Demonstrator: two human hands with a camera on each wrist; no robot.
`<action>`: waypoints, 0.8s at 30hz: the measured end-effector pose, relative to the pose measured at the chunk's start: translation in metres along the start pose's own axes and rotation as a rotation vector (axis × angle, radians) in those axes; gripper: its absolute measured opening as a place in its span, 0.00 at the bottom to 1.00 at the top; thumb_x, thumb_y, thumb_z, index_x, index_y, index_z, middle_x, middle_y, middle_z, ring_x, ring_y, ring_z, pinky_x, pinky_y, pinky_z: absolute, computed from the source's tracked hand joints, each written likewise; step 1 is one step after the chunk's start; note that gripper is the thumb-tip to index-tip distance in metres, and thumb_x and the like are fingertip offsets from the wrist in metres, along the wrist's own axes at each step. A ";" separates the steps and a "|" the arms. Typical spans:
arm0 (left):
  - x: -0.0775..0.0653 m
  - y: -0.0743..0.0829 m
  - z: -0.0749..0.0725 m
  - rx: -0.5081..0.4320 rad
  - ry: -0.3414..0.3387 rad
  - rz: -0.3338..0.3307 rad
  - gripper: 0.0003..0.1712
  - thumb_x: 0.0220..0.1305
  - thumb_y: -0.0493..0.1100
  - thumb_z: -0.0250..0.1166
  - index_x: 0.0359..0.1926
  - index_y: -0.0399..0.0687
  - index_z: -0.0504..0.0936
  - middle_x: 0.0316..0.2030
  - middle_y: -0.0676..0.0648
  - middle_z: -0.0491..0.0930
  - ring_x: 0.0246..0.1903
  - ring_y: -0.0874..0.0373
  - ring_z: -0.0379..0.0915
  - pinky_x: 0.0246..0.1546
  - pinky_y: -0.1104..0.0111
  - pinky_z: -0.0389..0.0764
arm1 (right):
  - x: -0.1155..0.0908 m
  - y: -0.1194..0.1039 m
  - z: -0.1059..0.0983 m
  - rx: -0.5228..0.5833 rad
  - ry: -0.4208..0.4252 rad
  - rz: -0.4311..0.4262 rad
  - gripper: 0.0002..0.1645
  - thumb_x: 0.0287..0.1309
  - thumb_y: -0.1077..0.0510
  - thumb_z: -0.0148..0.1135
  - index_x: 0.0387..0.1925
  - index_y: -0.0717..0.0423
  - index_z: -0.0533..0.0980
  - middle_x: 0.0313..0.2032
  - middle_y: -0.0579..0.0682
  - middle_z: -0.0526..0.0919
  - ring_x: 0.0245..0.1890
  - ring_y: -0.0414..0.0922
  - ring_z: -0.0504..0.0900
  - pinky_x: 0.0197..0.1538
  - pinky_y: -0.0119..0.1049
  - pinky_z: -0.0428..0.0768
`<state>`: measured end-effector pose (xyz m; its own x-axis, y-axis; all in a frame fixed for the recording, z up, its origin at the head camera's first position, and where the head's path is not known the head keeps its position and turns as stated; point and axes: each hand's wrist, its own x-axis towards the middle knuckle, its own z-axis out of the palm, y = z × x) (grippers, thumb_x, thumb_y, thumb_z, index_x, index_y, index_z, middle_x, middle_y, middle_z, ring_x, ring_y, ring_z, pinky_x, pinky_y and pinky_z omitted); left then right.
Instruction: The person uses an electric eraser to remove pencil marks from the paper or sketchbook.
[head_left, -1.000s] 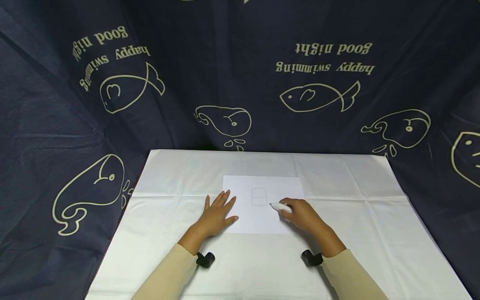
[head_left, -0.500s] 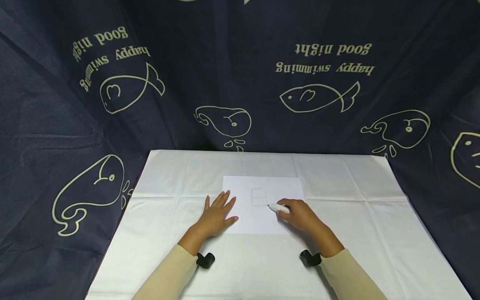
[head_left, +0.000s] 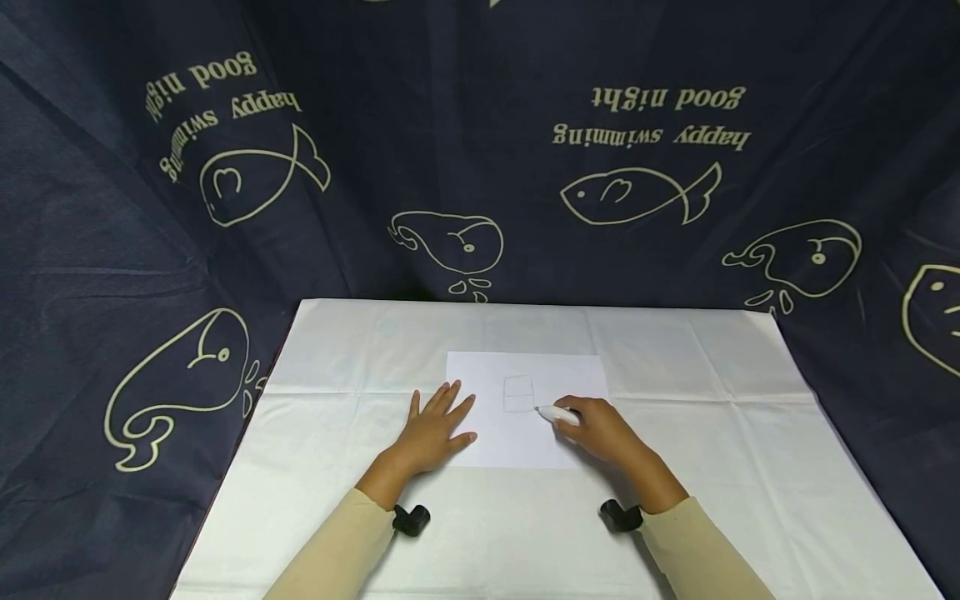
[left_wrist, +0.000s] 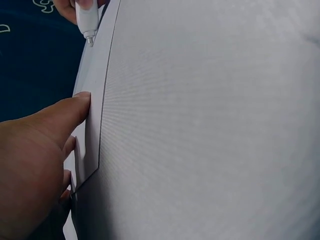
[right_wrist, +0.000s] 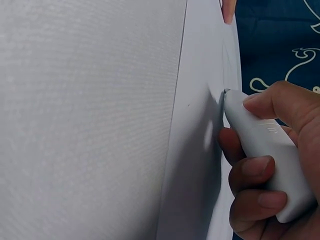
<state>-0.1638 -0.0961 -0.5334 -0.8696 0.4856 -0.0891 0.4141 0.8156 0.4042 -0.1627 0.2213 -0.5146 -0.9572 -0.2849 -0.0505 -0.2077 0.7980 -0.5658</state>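
Note:
A white sheet of paper [head_left: 510, 442] lies on the table and bears a faint drawn rectangle [head_left: 518, 394] with a line across it. My left hand [head_left: 431, 433] rests on the sheet's left part with its fingers spread; its thumb shows on the paper in the left wrist view. In my right hand [head_left: 600, 429] is a thick white electric eraser [right_wrist: 265, 150], gripped between thumb and curled fingers. Its small metal tip [left_wrist: 90, 41] points left, right at the lower right corner of the rectangle in the head view.
A creased white cloth [head_left: 360, 350] covers the table. Behind it and at both sides hangs a dark blue curtain [head_left: 450, 108] with fish drawings and lettering. Black camera mounts [head_left: 411, 521] sit at both wrists, by the beige sleeves.
My right hand has moved slightly left, bringing the electric eraser's tip from just beside the rectangle to its lower right corner. The left hand has stayed in place.

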 end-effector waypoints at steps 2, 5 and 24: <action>0.000 0.000 0.000 -0.002 -0.003 0.001 0.38 0.74 0.62 0.54 0.79 0.57 0.59 0.81 0.44 0.46 0.81 0.45 0.39 0.74 0.32 0.35 | 0.000 0.001 0.000 -0.002 -0.001 -0.006 0.16 0.61 0.57 0.68 0.51 0.55 0.83 0.41 0.51 0.88 0.30 0.40 0.73 0.38 0.37 0.74; 0.000 0.000 -0.001 -0.010 -0.002 0.005 0.38 0.74 0.61 0.55 0.78 0.56 0.60 0.81 0.43 0.46 0.81 0.45 0.40 0.74 0.32 0.35 | 0.000 0.002 0.001 -0.007 -0.003 -0.015 0.16 0.61 0.57 0.68 0.51 0.56 0.83 0.41 0.52 0.88 0.29 0.40 0.73 0.36 0.37 0.74; 0.000 0.000 0.002 -0.028 0.001 -0.001 0.43 0.71 0.65 0.58 0.79 0.55 0.59 0.81 0.44 0.44 0.82 0.46 0.37 0.73 0.31 0.32 | 0.002 0.006 0.005 -0.024 0.013 -0.004 0.16 0.63 0.55 0.67 0.51 0.54 0.83 0.43 0.52 0.88 0.32 0.41 0.75 0.40 0.40 0.76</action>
<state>-0.1635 -0.0949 -0.5352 -0.8703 0.4845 -0.0889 0.4053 0.8069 0.4297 -0.1650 0.2226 -0.5220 -0.9590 -0.2808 -0.0374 -0.2156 0.8094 -0.5463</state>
